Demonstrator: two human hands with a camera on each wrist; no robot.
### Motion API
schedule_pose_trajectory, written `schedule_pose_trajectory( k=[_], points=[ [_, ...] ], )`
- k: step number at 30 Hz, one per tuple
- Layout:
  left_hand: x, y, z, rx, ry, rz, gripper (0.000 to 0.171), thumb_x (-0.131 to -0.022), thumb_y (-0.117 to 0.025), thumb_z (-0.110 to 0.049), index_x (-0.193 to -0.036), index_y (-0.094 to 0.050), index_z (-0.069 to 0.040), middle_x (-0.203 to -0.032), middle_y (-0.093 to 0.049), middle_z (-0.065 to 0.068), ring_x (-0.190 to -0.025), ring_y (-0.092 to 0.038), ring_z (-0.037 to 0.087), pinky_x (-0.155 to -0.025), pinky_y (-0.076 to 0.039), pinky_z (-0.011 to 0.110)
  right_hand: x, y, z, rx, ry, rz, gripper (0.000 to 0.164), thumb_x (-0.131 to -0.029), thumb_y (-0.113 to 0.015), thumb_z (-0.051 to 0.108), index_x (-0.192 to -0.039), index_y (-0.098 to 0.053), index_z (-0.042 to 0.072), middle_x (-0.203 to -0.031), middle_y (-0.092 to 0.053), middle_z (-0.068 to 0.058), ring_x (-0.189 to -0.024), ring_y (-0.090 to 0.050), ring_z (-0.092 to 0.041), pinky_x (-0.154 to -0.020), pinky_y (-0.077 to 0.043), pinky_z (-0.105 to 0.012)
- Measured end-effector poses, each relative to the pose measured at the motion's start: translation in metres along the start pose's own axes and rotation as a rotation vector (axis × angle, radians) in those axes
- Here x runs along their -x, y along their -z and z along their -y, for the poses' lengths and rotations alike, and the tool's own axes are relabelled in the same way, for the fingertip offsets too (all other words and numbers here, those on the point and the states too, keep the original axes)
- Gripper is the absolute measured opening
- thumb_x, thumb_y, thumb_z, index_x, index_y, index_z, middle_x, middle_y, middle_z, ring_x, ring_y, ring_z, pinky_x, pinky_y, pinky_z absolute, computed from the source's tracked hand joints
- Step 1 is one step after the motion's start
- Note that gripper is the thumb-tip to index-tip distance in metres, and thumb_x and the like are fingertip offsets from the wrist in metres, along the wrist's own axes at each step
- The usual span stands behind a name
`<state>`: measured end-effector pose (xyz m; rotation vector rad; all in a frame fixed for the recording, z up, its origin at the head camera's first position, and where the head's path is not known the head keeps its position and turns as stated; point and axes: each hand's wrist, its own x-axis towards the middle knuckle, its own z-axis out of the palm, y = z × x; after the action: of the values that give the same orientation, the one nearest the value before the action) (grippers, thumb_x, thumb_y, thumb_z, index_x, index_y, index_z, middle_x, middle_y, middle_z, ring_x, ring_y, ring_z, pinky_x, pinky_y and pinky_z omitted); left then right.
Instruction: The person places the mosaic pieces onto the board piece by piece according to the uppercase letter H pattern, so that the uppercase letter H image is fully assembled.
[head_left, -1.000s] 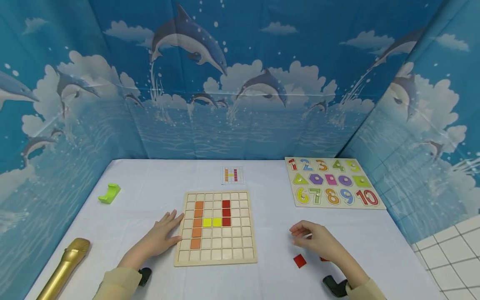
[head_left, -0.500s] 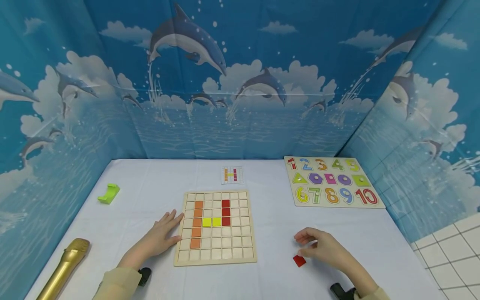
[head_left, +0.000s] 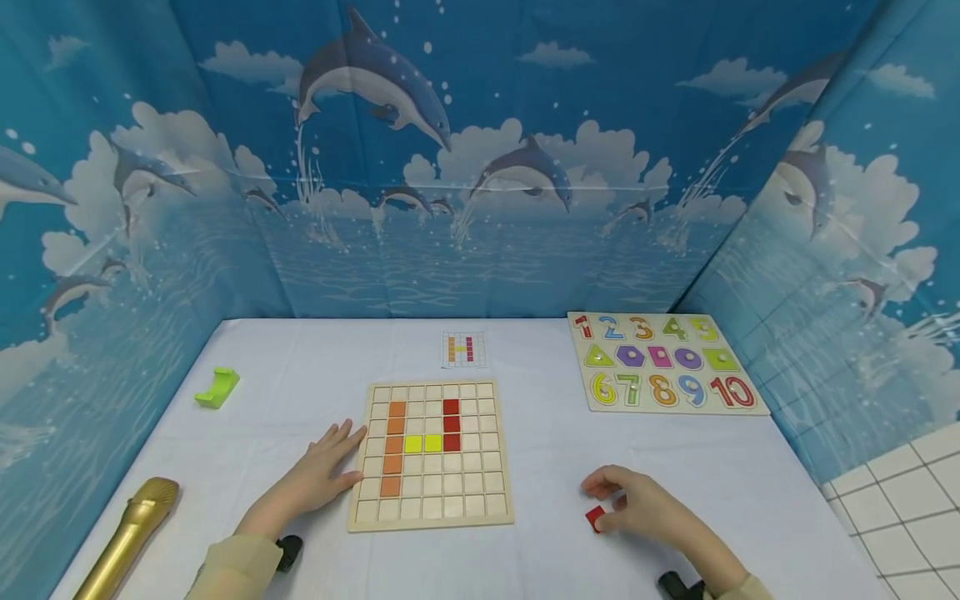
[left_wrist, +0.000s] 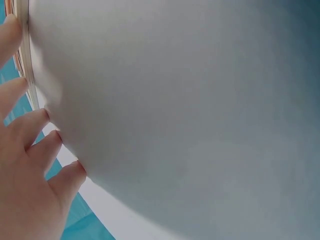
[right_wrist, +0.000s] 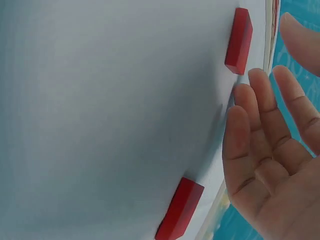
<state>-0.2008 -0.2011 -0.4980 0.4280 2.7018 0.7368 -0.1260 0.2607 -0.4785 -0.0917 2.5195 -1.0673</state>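
My left hand (head_left: 318, 475) lies with fingers spread, index fingertip and thumb at the left edge of a wooden grid board (head_left: 454, 507). Set in the board are a column of orange tiles (head_left: 393, 445), two yellow tiles (head_left: 414, 444) and a column of red tiles (head_left: 452, 425). To the right of the board, my right hand (head_left: 645, 504) is low over the table, thumb overlapping a loose red tile (head_left: 592, 518) in the head view. In the right wrist view its fingers are loosely bent beside that tile (right_wrist: 239, 42), apart from it; a second red tile (right_wrist: 180, 207) lies nearer the wrist.
Behind the board lies a small pattern card (head_left: 464, 350). A puzzle board with numbers and shapes (head_left: 663, 367) sits at the back right. On the left are a green curved block (head_left: 218, 388) and a gold microphone (head_left: 131, 533). Dolphin-print curtains (head_left: 480, 250) surround the table.
My right hand has moved down and towards me, reaching the loose red tile and covering the second one in the head view. My left hand stays at the board's edge.
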Motion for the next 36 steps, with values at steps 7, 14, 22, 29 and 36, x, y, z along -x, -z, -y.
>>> schedule_pose_trajectory(
  k=[7, 14, 22, 29, 36],
  points=[
    [-0.0007, -0.0019, 0.0027, 0.003, -0.001, 0.002, 0.071, -0.091, -0.069, -0.027, -0.152, -0.037, -0.006, -0.160, -0.022, 0.027, -0.148, -0.014, 0.049, -0.115, -0.014, 0.071, 0.0001, -0.0036, -0.0002, 0.058, 0.017, 0.015, 0.043, -0.071, -0.087, 0.014, -0.108, -0.067, 0.012, -0.100, -0.063, 0.003, -0.092, -0.053, -0.017, -0.073, -0.048, -0.021],
    [0.0003, -0.0021, 0.0025, 0.002, 0.005, 0.003, 0.072, -0.091, -0.069, -0.026, -0.152, -0.037, -0.006, -0.160, -0.022, 0.026, -0.148, -0.014, 0.049, -0.115, -0.013, 0.070, -0.0011, -0.0087, 0.0001, 0.106, 0.003, -0.005, 0.043, -0.069, -0.088, 0.008, -0.105, -0.066, 0.013, -0.096, -0.059, 0.003, -0.089, -0.051, -0.015, -0.075, -0.050, -0.023],
    [0.0007, -0.0010, 0.0008, 0.003, -0.004, -0.004, 0.071, -0.091, -0.070, -0.027, -0.151, -0.037, -0.005, -0.159, -0.023, 0.027, -0.147, -0.015, 0.050, -0.115, -0.014, 0.071, -0.0049, -0.0096, 0.0002, 0.133, 0.010, -0.037, 0.036, -0.069, -0.088, 0.009, -0.097, -0.066, 0.014, -0.089, -0.057, 0.004, -0.083, -0.050, -0.014, -0.069, -0.047, -0.022],
    [-0.0007, -0.0013, 0.0029, -0.007, -0.014, -0.010, 0.071, -0.091, -0.069, -0.026, -0.151, -0.037, -0.005, -0.159, -0.023, 0.027, -0.147, -0.015, 0.050, -0.115, -0.015, 0.071, -0.0050, -0.0102, 0.0030, 0.122, -0.017, -0.050, 0.031, -0.070, -0.087, 0.009, -0.091, -0.065, 0.014, -0.082, -0.055, 0.003, -0.079, -0.049, -0.015, -0.064, -0.043, -0.022],
    [-0.0006, -0.0026, 0.0041, -0.012, -0.013, -0.012, 0.071, -0.091, -0.069, -0.025, -0.152, -0.037, -0.006, -0.159, -0.023, 0.027, -0.148, -0.015, 0.049, -0.115, -0.015, 0.071, -0.0037, -0.0102, 0.0033, 0.125, -0.009, -0.035, 0.029, -0.070, -0.086, 0.009, -0.086, -0.063, 0.014, -0.081, -0.053, 0.002, -0.078, -0.048, -0.016, -0.063, -0.040, -0.022]
  ],
)
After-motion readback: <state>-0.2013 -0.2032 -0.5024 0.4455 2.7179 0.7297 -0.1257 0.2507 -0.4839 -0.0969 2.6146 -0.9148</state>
